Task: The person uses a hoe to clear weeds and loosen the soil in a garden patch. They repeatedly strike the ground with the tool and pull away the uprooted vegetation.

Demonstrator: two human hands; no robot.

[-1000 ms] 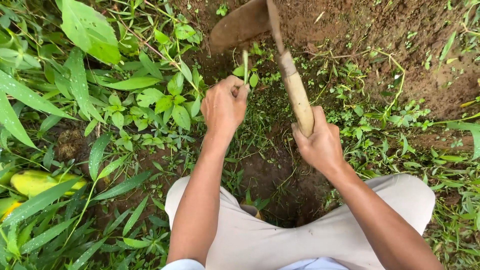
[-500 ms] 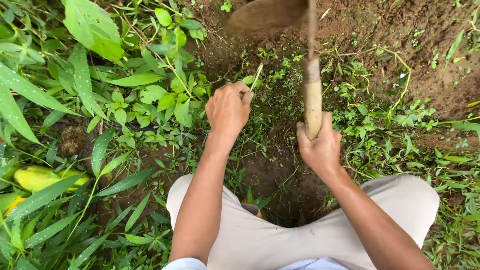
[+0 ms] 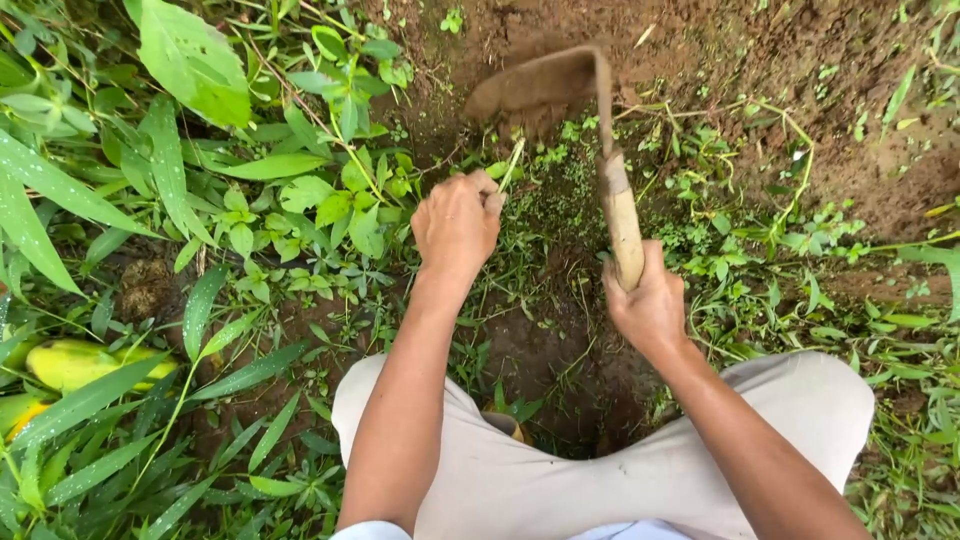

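The bare brown soil patch [image 3: 800, 90] lies beyond my curved, mud-caked metal sickle blade [image 3: 540, 85]. My right hand [image 3: 650, 305], fingers clamped on its pale wooden handle [image 3: 625, 225], could swing that blade into my left hand [image 3: 457, 225], fingers closed on a thin green weed stem [image 3: 512, 165] just below it.
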